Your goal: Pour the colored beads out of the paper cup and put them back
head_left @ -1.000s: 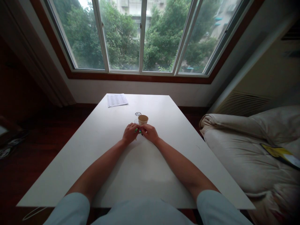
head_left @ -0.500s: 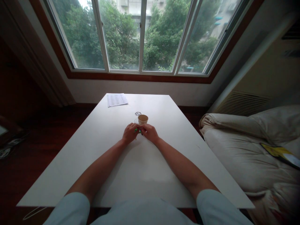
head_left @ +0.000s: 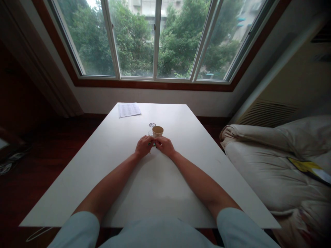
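My left hand (head_left: 144, 145) and my right hand (head_left: 164, 145) meet at the middle of the white table (head_left: 165, 187), fingers curled inward with fingertips together. Both are closed around something small; bits of green (head_left: 154, 144) show between them, but its kind is hidden by the fingers. Just behind the fingertips stands a light brown paper cup (head_left: 157, 131), upright, its inside in shadow. Beside the cup on the left is a thin, pale loop (head_left: 150, 133), partly covered by cup and hand. A small dark-and-clear round thing (head_left: 152, 125) lies behind it.
Printed paper sheets (head_left: 129, 110) lie at the table's far left corner. Beyond the table is a window (head_left: 155, 41). Along the right side is a padded cream-coloured surface (head_left: 258, 172) with a yellow and white flat item (head_left: 307, 168) on it.
Hardly anything differs. My fingers shift slightly at the small green-marked thing, less of which shows by my left hand; the cup and sheets stay in place.
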The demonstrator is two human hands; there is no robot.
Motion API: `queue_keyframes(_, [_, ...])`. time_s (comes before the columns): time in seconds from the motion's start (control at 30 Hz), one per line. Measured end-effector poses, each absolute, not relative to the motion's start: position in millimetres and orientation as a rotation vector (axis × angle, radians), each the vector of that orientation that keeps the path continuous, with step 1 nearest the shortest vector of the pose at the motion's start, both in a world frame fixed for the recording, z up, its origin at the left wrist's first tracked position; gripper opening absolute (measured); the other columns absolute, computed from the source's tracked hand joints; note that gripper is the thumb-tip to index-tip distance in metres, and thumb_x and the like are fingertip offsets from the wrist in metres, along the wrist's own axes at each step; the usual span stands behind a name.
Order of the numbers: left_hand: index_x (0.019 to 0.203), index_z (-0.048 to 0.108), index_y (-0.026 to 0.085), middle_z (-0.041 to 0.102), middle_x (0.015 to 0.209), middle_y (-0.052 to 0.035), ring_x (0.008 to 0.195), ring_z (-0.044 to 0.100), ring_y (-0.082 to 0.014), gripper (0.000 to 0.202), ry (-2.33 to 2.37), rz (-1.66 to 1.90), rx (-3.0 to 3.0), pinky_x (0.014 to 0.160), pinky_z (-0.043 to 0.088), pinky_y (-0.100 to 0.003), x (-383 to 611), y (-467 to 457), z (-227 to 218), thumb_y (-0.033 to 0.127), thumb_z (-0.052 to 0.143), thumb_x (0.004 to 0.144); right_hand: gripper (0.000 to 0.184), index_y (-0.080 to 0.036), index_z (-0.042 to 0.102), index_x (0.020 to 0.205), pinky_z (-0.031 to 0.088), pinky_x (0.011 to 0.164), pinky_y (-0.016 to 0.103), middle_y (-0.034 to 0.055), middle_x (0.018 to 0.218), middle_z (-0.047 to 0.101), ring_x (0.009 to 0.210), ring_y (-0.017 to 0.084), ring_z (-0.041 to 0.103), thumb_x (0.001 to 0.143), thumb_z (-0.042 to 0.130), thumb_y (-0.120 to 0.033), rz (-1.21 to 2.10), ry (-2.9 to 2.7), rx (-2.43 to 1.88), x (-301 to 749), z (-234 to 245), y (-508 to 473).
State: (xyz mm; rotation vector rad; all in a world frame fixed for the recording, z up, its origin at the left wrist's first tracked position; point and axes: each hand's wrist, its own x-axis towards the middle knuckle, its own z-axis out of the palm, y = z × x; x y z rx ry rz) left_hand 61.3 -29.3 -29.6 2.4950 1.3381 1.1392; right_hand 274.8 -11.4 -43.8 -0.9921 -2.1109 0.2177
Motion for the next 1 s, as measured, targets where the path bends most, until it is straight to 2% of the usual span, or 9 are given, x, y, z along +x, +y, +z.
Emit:
queue_keyframes(0.53, [0.109,0.075,0.024,0.08,0.102,-0.0064,0.099,0.071,-0.0242,0.015,1.323,1.241,2.468,0.093,0.058,-0.039,60.6,-24.7,-36.4,0.019,0.061,0.105,0.014,-0.023,0.081,0.108,0.05,0.081,0.029,0.0045,0.092,0.078,0.081,0.018,0.066,0.103,0.068,-0.024,0.231,-2.076,-1.001,274.4,-48.7,-7.7])
queue_keyframes(1.0, [0.116,0.076,0.023,0.08,0.109,-0.0081,0.104,0.072,-0.0253,0.022,1.355,1.087,2.399,0.096,0.058,-0.039,61.6,-24.9,-37.4,0.016,0.062,0.102,0.013,-0.022,0.077,0.095,0.044,0.078,0.029,0.0034,0.085,0.073,0.079,0.018,0.061,0.103,0.067,-0.025,0.242,-2.088,-1.052,274.9,-41.8,-10.7])
